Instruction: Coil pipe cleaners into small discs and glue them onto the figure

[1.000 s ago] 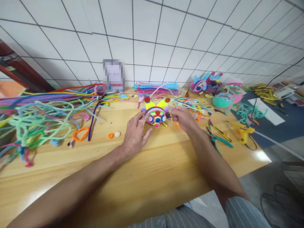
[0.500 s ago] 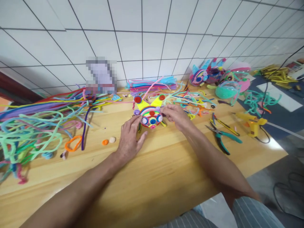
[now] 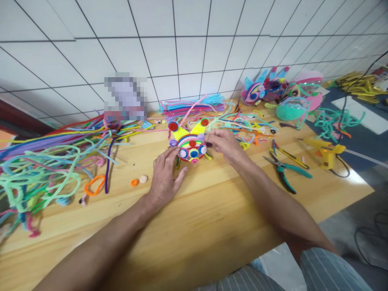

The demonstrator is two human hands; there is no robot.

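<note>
A colourful pipe-cleaner animal figure (image 3: 193, 142) stands on the wooden table in front of me. Its two yellow ears have red coiled tips, and coiled discs in white, blue, red and pink cover its face. My left hand (image 3: 166, 171) holds it at its left side, fingertips on the edge and thumb apart from it. On the other side, my right hand (image 3: 223, 144) pinches at the right edge beside a purple coil. A small dark bit shows under those fingertips; what it is I cannot make out.
Loose pipe cleaners (image 3: 39, 165) heap up at left, with an orange cap (image 3: 134, 183) nearer. A pipe-cleaner bundle (image 3: 190, 106) lies by the tiled wall. At right are pliers (image 3: 285, 169), a yellow cutter (image 3: 292, 157), a glue gun (image 3: 325, 153) and similar craft figures (image 3: 254, 95).
The view has shifted slightly. Both hands keep their places at the sides of the figure, with no clear change in grip.
</note>
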